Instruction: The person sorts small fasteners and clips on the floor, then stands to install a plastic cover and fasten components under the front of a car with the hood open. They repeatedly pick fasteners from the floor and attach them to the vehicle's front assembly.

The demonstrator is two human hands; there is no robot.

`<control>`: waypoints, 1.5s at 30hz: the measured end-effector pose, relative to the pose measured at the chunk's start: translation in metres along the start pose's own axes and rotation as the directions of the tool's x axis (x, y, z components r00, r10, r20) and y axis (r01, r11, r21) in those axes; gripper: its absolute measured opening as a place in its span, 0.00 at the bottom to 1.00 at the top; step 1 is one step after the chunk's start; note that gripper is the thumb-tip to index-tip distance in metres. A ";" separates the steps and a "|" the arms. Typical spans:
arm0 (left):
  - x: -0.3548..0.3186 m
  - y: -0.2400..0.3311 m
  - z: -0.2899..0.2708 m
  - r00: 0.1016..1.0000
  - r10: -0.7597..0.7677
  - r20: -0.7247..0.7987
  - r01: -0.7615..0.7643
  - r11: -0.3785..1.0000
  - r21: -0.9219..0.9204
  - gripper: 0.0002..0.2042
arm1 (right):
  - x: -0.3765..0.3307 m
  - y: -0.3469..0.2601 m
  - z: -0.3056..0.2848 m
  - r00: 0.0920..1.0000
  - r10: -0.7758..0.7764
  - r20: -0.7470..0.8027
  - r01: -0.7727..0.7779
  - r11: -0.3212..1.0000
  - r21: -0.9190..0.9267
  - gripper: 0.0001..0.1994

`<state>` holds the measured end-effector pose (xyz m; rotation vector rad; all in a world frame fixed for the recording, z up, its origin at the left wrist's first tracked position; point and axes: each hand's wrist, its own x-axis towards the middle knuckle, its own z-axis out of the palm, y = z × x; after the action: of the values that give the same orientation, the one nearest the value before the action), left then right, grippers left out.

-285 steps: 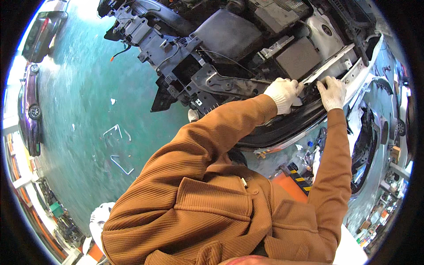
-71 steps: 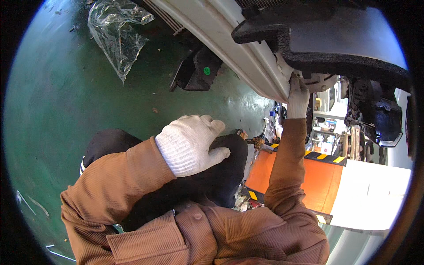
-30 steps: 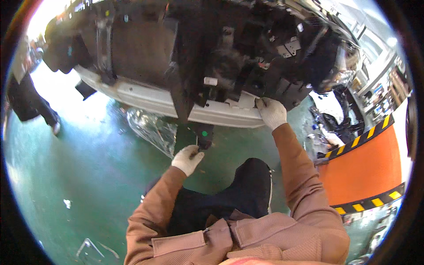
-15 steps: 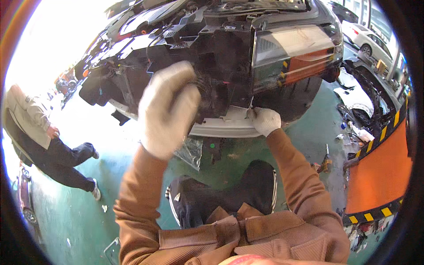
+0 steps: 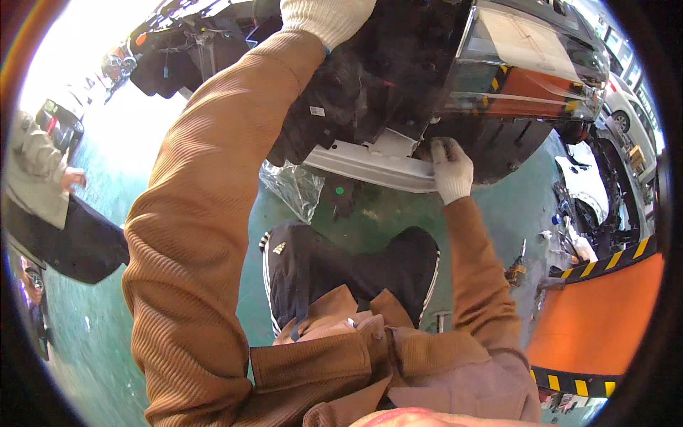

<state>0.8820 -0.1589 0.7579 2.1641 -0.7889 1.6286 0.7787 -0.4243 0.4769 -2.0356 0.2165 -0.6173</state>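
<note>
A dark car with its front end stripped stands before me, black plastic parts (image 5: 384,85) exposed beside a glossy dark body panel (image 5: 526,71). My left hand (image 5: 327,18), in a white knit glove, reaches high over the black parts. The top of the picture cuts off its fingers, so its grip is hidden. Lower down, a silver-white metal bar (image 5: 377,169) runs along the car's underside. At its right end, my gloved right hand (image 5: 453,169) has its fingers curled below the panel's lower corner. What they hold, if anything, does not show.
Clear plastic sheeting (image 5: 295,191) lies below the bar. A cordless drill (image 5: 517,269) stands on the green floor at right. Beyond it are an orange board with striped edges (image 5: 590,320) and loose car parts (image 5: 587,181). Another person (image 5: 53,192) is at left.
My left hand has risen up and to the right, out to the top edge. My right hand stays at the bar's end. The view has shifted, and the other person has moved further left in it.
</note>
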 end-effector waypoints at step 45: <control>0.023 -0.038 0.025 0.916 -0.270 0.297 0.243 0.962 0.126 0.33 | -0.028 -0.002 -0.010 0.945 0.309 -0.107 -0.268 0.920 0.286 0.22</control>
<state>0.9289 -0.1477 0.7747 2.5034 -0.4901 1.2288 0.7493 -0.4199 0.4736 -1.6559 0.4886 -0.5789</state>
